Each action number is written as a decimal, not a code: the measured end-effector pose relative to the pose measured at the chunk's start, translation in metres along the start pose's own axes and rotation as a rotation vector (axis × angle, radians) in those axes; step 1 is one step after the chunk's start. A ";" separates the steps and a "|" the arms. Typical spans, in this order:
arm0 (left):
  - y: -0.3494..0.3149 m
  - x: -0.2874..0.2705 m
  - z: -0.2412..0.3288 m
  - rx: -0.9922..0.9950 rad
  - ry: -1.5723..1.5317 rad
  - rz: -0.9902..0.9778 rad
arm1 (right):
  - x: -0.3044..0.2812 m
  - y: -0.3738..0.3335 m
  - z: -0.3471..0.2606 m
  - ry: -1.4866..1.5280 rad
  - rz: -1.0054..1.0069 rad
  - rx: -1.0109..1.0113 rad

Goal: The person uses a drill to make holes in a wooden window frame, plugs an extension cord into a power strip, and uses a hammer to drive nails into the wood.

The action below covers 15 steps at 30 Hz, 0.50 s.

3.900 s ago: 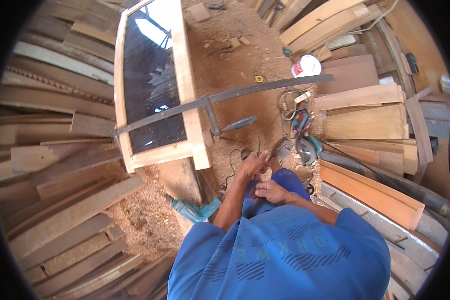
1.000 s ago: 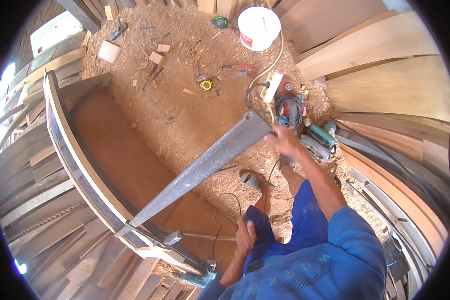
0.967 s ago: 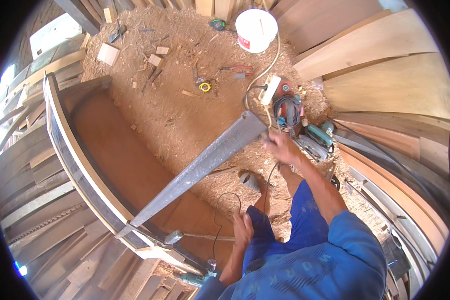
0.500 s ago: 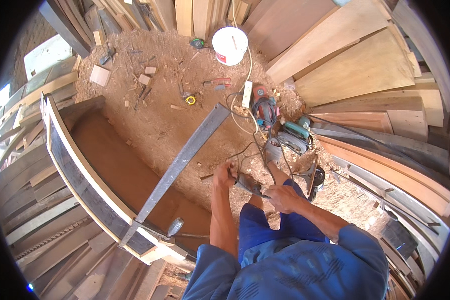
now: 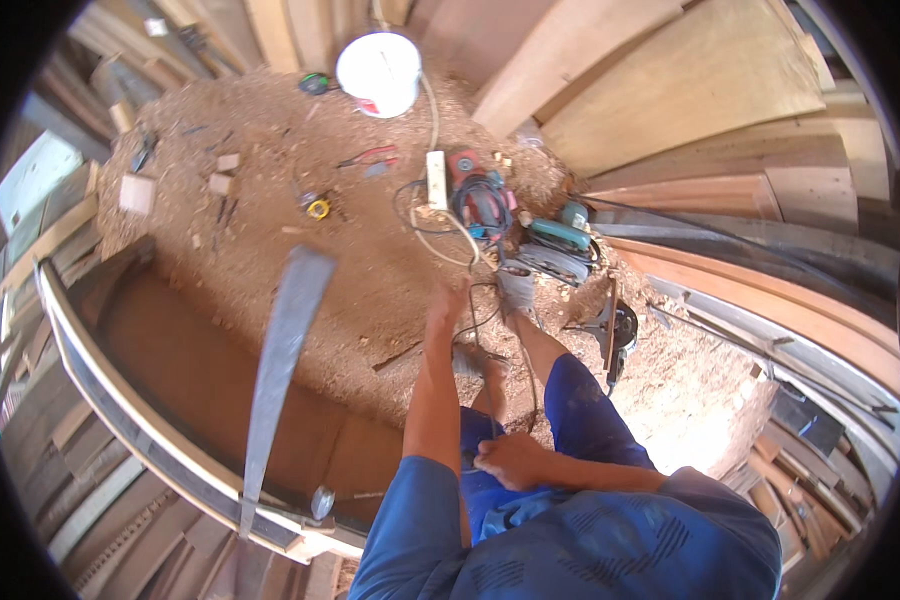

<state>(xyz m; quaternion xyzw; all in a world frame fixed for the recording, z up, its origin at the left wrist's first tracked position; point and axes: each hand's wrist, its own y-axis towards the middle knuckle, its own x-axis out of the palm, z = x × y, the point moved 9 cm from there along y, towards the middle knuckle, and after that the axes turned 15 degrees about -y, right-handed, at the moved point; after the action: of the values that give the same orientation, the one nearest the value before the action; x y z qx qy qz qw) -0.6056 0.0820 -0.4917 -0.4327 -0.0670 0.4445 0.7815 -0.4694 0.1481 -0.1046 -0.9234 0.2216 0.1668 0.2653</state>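
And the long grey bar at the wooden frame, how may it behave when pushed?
The long grey bar is probably stiff, showing no sag. It looks metallic, so perhaps heavy. One end juts past the wooden frame, so pushing there may swing it.

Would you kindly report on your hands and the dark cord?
Left hand outstretched, grip blurred. Right hand closed above blue shorts. Dark cord by grey shoes. Metal bar to the left.

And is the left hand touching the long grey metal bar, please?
Apart: the head view shows sawdust-strewn floor between the left hand and the grey bar.
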 end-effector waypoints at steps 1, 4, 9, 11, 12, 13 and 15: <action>0.022 0.011 -0.001 0.046 0.053 -0.048 | 0.003 0.002 0.004 0.012 0.012 0.020; 0.085 0.039 0.013 -0.099 0.036 -0.008 | -0.001 0.001 0.012 0.080 -0.057 0.083; 0.125 0.066 0.048 -0.197 -0.424 0.124 | 0.004 -0.012 0.042 0.235 -0.096 0.150; 0.113 0.052 0.058 -0.241 -0.686 0.262 | 0.014 -0.016 0.036 0.248 -0.122 0.107; 0.108 0.028 0.048 -0.177 -0.842 0.397 | 0.018 -0.019 0.041 0.297 0.008 0.157; 0.101 0.009 0.042 -0.143 -0.915 0.475 | 0.018 -0.021 0.048 0.353 0.143 0.217; 0.084 -0.014 0.044 -0.080 -1.122 0.502 | -0.030 -0.022 0.061 0.306 -0.026 0.305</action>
<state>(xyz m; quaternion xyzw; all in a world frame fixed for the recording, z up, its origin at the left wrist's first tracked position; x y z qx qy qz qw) -0.6894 0.1182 -0.5225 -0.1643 -0.3808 0.7719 0.4818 -0.4951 0.2090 -0.1316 -0.8899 0.2699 -0.0142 0.3674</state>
